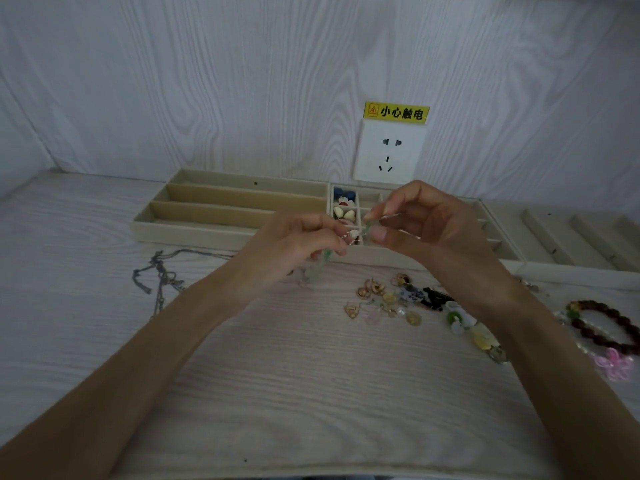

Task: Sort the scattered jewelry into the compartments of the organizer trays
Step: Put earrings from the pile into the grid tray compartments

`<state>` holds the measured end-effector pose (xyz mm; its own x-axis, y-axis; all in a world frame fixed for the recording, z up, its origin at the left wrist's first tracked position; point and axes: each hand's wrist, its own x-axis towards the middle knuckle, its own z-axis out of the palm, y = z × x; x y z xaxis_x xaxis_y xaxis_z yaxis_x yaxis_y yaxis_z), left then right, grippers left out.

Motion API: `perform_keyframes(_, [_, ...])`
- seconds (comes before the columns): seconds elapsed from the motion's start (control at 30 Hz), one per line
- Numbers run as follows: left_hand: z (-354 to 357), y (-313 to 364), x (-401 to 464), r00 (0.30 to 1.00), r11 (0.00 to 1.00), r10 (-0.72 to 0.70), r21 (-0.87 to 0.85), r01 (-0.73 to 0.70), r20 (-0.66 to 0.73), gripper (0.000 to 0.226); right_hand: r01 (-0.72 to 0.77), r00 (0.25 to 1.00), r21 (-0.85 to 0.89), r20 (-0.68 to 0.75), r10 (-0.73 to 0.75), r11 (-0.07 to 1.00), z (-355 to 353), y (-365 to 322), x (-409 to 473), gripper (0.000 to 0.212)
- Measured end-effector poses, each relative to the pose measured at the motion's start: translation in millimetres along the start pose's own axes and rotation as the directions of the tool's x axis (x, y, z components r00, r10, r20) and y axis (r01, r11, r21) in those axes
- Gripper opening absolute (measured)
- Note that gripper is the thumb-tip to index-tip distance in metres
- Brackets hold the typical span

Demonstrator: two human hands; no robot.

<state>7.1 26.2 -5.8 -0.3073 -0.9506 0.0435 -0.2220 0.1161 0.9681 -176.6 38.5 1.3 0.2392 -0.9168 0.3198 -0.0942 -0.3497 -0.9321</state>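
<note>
The pale wood-grain tabletop (311, 393) carries three beige fabric-lined organizer trays along the wall. The long-slot tray (194, 226) sits at left, its three lengthwise compartments holding nothing visible. The small-cell grid tray (374, 256) sits at centre; its leftmost column holds blue, red-and-white and cream heart-shaped pieces (344, 211). The ridged ring tray (571, 244) sits at right.

Unsorted items lie on the table near the trays: a grey metal chain necklace (159, 278) at left, a dark red beaded bracelet (609, 323) at right, a green-and-yellow stone bracelet (474, 330) beside the right forearm, and a cluster of small gold-toned earrings (381, 299) at centre.

Both hands are raised over the front edge of the grid tray. The left hand (294, 244) pinches a pale green dangling earring (320, 268), which hangs below the fingertips. The right hand (419, 220) pinches a matching pale green earring (370, 227) between thumb and forefinger.

Step in hand, as judged: pairing or separating the two green earrings before placement. The next move calls for lowering both into one vacant cell of the grid tray, keeping the hooks from catching each other.
</note>
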Motion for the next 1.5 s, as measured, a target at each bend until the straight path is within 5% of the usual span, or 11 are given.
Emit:
perform_keyframes(0.83, [1.0,-4.5,-3.6,0.991,0.992,0.124,-0.018,-0.123,0.045,0.01,0.018,0.999,-0.104,0.033,-0.015,0.994,5.2,6.0,-0.7,0.017])
perform_keyframes(1.5, [2.1,3.6,-5.1,0.982,0.996,-0.087,-0.021,0.092,0.168,0.032,0.102,0.992,-0.187,-0.053,-0.114,0.977,5.3,7.0,-2.6,0.015])
